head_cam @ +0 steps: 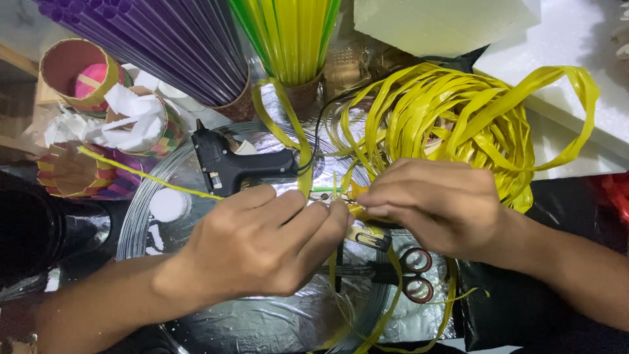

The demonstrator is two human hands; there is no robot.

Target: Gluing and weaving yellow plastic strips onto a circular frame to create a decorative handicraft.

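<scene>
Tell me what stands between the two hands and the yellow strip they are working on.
Nothing visible does. The left hand and right hand meet fingertip to fingertip directly on the yellow strip. The glue gun lies behind them, the scissors below.

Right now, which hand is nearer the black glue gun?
Left. The left hand lies just below the glue gun, almost touching it; the right hand is farther off to its right.

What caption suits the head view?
Both hands, left and right, pinch yellow strip beside glue gun and scissors.
</scene>
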